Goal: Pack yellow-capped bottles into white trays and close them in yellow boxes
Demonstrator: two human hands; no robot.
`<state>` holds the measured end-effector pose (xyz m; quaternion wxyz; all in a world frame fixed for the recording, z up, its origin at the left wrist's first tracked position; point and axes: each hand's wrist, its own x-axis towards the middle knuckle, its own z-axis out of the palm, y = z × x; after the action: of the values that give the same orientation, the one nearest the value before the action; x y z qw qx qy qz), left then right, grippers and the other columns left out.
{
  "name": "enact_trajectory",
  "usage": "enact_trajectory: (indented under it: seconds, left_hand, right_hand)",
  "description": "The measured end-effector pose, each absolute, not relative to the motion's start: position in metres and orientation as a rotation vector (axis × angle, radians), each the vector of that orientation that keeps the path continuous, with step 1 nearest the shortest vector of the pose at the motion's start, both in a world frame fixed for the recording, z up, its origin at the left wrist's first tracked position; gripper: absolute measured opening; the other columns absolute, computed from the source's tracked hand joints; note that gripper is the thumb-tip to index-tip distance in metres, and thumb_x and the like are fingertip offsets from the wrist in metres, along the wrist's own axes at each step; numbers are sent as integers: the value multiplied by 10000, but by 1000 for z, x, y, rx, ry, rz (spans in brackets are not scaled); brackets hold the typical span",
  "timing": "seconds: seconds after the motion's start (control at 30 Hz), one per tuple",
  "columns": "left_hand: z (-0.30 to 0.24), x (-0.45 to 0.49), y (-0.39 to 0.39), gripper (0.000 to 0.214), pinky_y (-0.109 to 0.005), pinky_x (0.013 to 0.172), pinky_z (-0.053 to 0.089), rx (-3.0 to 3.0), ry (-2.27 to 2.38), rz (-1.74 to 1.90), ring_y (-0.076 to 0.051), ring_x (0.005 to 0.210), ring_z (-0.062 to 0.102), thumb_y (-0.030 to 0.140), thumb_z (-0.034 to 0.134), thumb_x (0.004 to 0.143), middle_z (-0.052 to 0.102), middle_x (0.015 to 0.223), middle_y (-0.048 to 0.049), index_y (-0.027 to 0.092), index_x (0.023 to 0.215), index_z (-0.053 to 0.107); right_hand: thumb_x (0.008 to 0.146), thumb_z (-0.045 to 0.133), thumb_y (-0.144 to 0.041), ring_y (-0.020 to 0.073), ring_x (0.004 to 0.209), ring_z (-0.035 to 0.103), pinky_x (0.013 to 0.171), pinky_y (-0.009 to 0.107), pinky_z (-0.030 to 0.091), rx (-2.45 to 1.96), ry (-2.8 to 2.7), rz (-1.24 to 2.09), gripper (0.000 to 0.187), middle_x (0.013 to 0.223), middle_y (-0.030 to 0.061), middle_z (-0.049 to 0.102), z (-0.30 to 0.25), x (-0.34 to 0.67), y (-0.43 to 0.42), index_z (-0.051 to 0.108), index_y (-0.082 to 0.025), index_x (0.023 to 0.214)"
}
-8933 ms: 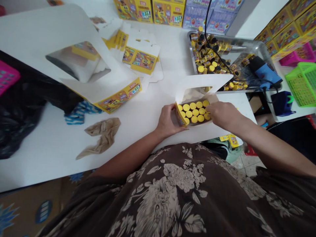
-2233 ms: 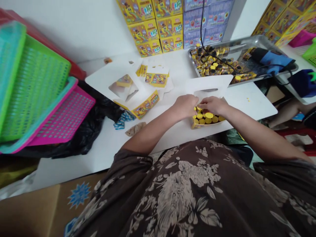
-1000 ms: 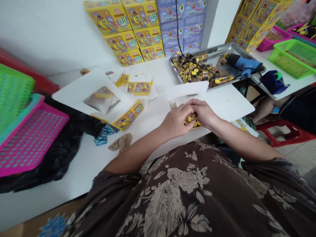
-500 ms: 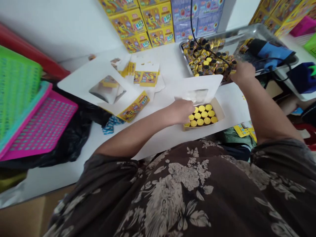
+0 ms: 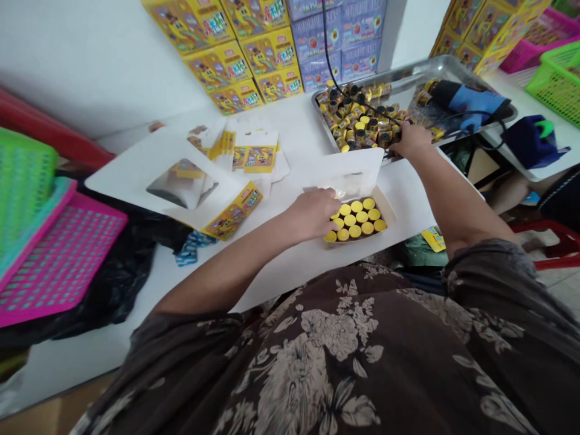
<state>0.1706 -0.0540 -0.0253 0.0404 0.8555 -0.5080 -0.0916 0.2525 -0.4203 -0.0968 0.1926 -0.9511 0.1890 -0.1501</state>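
My left hand (image 5: 310, 214) rests at the left side of an open white carton (image 5: 385, 208), its fingers curled against the carton's edge by the lid fold. Rows of yellow-capped bottles (image 5: 356, 220) stand upright inside the carton, packed close, with a gap near my left fingers. The carton's lid (image 5: 348, 172) stands raised behind them, with a window cut in it. My right hand (image 5: 414, 140) is stretched out to the rim of a metal tray (image 5: 408, 75), its fingers among loose bottles (image 5: 357, 121). Whether it holds one is hidden.
A flat white carton blank (image 5: 181, 181) and printed cards (image 5: 254, 158) lie on the white table (image 5: 281, 266). Stacked yellow boxes (image 5: 217, 60) and blue boxes (image 5: 338, 42) stand behind. A blue heat gun (image 5: 475, 99) lies in the tray. Plastic baskets (image 5: 58, 260) are at left.
My right hand has moved from the carton out to the tray. My left hand has stayed at the carton, and the bottles there now show uncovered. The view has shifted slightly.
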Motion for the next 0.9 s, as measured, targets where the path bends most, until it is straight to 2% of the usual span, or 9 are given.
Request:
enact_trajectory:
  seconds: [0.1, 0.23, 0.37, 0.47, 0.53, 0.6, 0.67, 0.77, 0.9]
  left_hand:
    - [-26, 173, -49, 171, -327, 734, 454, 2531, -1388, -140, -251, 948, 679, 324, 860, 889, 694, 943, -64, 192, 885, 752]
    - [-28, 178, -43, 197, -324, 769, 493, 2309, -1138, 16, -197, 855, 668, 350, 867, 907, 704, 875, -18, 206, 952, 741]
    - [-32, 179, -41, 209, -301, 752, 543, 2063, -962, 75, -150, 770, 662, 393, 812, 976, 727, 842, 7, 211, 1045, 737]
    - [-34, 169, -49, 275, -285, 725, 567, 1953, -958, 44, -135, 768, 684, 406, 802, 994, 757, 920, 0, 219, 1184, 736]
    - [-34, 158, -58, 436, -286, 724, 589, 1909, -1020, -18, -151, 839, 722, 426, 856, 952, 784, 1067, -30, 236, 1318, 716]
    - [-33, 146, -65, 573, -298, 752, 616, 1862, -1089, -85, -182, 952, 755, 423, 901, 909, 780, 1236, -65, 258, 1414, 685]
    - [-33, 138, -68, 566, -316, 823, 637, 1796, -1119, -119, -203, 1052, 765, 379, 906, 907, 769, 1311, -80, 259, 1414, 684]
    - [-38, 137, -64, 433, -327, 890, 638, 1707, -1097, -126, -199, 1069, 768, 320, 884, 927, 786, 1250, -70, 238, 1316, 714]
    - [-46, 144, -49, 289, -297, 802, 607, 1679, -1057, -154, -163, 934, 747, 325, 824, 971, 798, 1111, -50, 220, 1222, 727]
  right_hand:
    - [816, 886, -84, 259, 1325, 717, 1099, 385, 477, -2686, 849, -172, 235, 1352, 246, 765, -78, 247, -402, 690, -88, 945]
    - [857, 876, -173, 243, 1279, 720, 1025, 379, 468, -2612, 853, -342, 252, 1339, 309, 751, -59, 233, -397, 673, -85, 977]
    - [859, 859, -138, 191, 842, 725, 763, 383, 526, -2084, 854, -856, 299, 1093, 195, 802, -50, 199, -405, 579, -241, 878]
    - [850, 847, -326, 170, 567, 587, 529, 361, 433, -1657, 484, -1017, 316, 914, 106, 760, -41, 144, -382, 538, -292, 794]
    - [727, 935, -515, 199, 572, 610, 480, 348, 395, -1571, 185, -880, 390, 872, 103, 754, -34, 104, -346, 643, -276, 826]
    - [629, 1012, -530, 194, 576, 615, 485, 337, 423, -1525, 92, -589, 463, 824, 66, 746, -29, 72, -304, 714, -265, 864]
    - [598, 1034, -545, 192, 627, 640, 541, 340, 488, -1490, 99, -350, 488, 814, 34, 738, -26, 57, -269, 735, -270, 868]
    - [605, 1021, -617, 180, 645, 615, 523, 311, 453, -1479, 146, -116, 525, 823, 16, 721, -28, 57, -246, 734, -271, 878]
    - [596, 1042, -597, 130, 583, 504, 488, 277, 367, -1492, 149, 54, 547, 793, -3, 704, -37, 70, -250, 751, -256, 908]
